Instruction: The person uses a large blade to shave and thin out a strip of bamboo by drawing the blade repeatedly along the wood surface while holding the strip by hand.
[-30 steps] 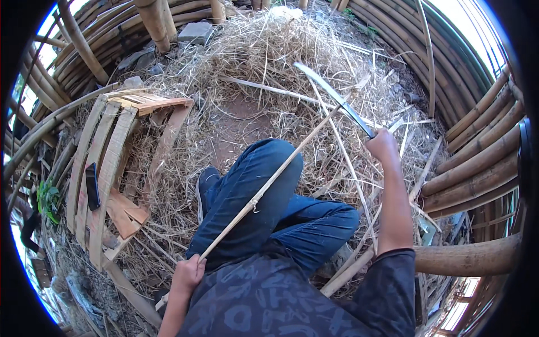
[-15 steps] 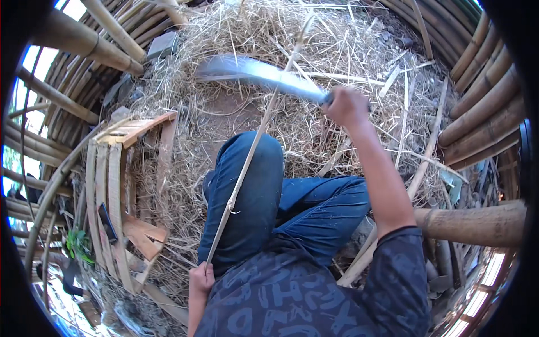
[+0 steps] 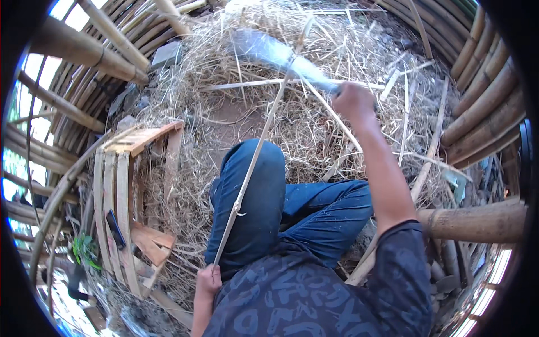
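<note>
A long, thin bamboo strip (image 3: 245,182) slants up from my lap, across my raised knee and over the straw. Its lower end is in my left hand (image 3: 209,278), fingers closed around it beside my hip. My right hand (image 3: 353,104) grips a machete (image 3: 275,54) by its dark handle. The wide blade, smeared by motion, points to the far left and crosses the strip near its upper part. Whether blade and strip touch, I cannot tell. A small split or curl sticks out from the strip at its node, over my thigh.
At the left stands a wooden slatted crate (image 3: 124,216) with a dark phone-like object (image 3: 115,229) on its slats. Straw and shavings (image 3: 314,126) cover the ground ahead. Bamboo poles form walls on both sides; a thick bamboo pole (image 3: 471,223) lies by my right elbow. A grey block (image 3: 167,55) sits far left.
My right hand has shifted slightly right, and the machete blade has swung up and away from me along the strip. My left hand keeps its hold; the whole view has shifted a little.
</note>
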`<action>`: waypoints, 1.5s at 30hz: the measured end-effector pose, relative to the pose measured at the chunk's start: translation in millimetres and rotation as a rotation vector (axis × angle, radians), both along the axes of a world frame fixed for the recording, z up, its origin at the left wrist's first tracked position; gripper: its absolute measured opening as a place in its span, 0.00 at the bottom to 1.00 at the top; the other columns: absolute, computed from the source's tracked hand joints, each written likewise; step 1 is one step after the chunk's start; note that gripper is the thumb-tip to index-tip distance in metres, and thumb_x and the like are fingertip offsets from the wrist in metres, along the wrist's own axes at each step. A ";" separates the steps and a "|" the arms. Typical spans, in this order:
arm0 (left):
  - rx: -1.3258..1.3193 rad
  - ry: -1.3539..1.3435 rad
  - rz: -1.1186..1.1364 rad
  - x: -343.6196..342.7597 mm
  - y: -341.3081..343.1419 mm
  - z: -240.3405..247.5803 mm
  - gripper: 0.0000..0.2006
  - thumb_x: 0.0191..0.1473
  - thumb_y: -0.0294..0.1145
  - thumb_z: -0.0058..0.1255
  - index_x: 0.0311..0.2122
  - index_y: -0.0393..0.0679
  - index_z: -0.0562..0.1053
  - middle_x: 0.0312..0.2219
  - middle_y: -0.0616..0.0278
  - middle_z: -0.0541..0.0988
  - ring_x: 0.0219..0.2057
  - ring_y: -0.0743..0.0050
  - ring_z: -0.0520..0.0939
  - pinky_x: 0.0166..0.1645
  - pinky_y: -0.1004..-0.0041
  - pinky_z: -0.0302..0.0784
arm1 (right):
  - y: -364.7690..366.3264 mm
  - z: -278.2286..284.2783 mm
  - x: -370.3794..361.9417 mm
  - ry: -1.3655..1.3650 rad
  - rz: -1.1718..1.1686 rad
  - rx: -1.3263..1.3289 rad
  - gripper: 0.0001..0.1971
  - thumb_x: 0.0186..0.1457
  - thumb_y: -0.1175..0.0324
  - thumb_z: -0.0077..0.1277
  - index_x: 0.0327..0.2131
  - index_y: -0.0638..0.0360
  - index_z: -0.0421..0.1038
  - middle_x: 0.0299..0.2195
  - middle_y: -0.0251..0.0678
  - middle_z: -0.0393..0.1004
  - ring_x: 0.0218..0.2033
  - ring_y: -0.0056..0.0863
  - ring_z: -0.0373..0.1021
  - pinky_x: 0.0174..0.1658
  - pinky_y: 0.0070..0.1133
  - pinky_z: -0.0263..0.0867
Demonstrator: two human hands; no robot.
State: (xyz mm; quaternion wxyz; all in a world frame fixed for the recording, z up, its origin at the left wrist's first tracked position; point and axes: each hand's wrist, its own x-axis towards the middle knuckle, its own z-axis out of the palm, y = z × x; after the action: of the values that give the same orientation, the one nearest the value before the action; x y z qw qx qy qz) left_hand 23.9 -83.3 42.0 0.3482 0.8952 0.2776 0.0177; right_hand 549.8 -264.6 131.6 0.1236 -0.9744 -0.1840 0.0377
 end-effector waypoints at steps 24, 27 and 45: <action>-0.162 -0.028 0.044 2.8 9.9 10.8 0.16 0.56 0.32 0.45 0.20 0.34 0.68 0.15 0.40 0.70 0.22 0.35 0.74 0.24 0.56 0.67 | -9.2 -0.1 0.9 -0.518 0.184 0.061 0.06 0.43 0.66 0.53 0.22 0.57 0.74 0.17 0.36 0.75 0.23 0.32 0.75 0.27 0.26 0.69; -0.159 -0.014 0.032 14.1 8.7 15.6 0.16 0.57 0.33 0.45 0.20 0.34 0.68 0.15 0.40 0.71 0.22 0.35 0.74 0.24 0.56 0.67 | -10.7 5.1 9.9 -0.435 -0.171 0.093 0.11 0.48 0.64 0.49 0.26 0.60 0.76 0.21 0.42 0.77 0.23 0.36 0.75 0.31 0.31 0.71; 0.008 -0.054 0.134 0.1 -11.5 15.9 0.15 0.57 0.36 0.46 0.21 0.40 0.68 0.13 0.46 0.71 0.17 0.42 0.74 0.22 0.54 0.68 | 33.7 -30.4 -137.6 -0.079 0.301 0.262 0.15 0.39 0.60 0.62 0.29 0.59 0.77 0.22 0.42 0.76 0.25 0.39 0.75 0.31 0.29 0.69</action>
State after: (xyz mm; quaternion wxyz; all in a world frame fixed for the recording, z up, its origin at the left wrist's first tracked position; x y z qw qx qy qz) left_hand 24.0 -94.7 57.9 0.3498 0.8753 0.3273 0.0664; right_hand 412.2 -230.9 101.2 0.2352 -0.9121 -0.3358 -0.0068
